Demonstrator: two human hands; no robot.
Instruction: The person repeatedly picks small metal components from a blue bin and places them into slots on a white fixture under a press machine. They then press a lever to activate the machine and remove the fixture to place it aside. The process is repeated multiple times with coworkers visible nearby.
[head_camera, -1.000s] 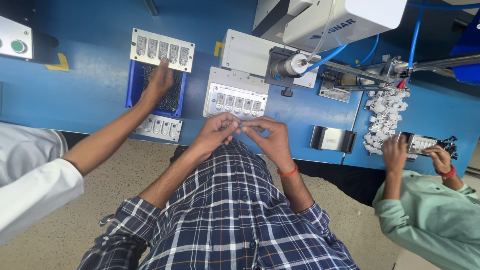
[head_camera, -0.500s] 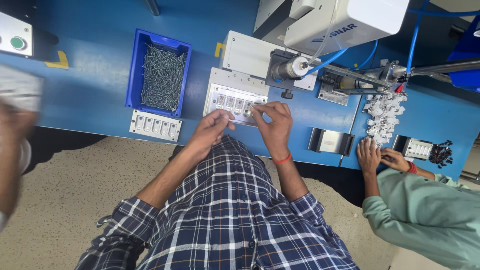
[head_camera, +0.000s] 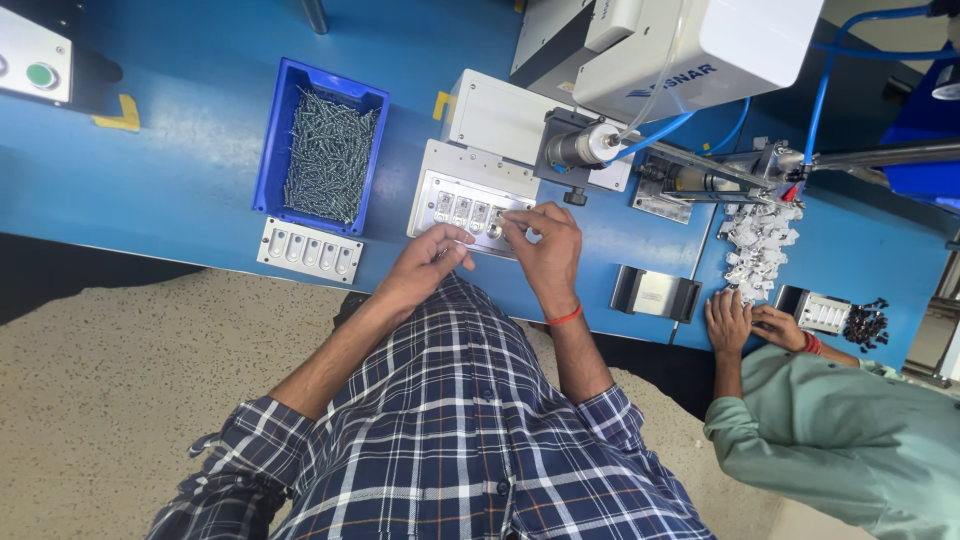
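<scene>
The arm that was reaching over the blue screw bin (head_camera: 322, 150) has gone. My right hand (head_camera: 545, 245) is pinching a small part above the white fixture plate (head_camera: 465, 203); my left hand (head_camera: 425, 265) is resting loosely curled at its near edge.

Blue printed label (head_camera: 676, 79) on the white machine housing (head_camera: 740, 45), upper right; no packages, signs, screens.

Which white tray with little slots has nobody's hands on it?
The white slotted tray lying just below the blue bin of screws. The other tray, beside the machine, has both hands on it.
</scene>
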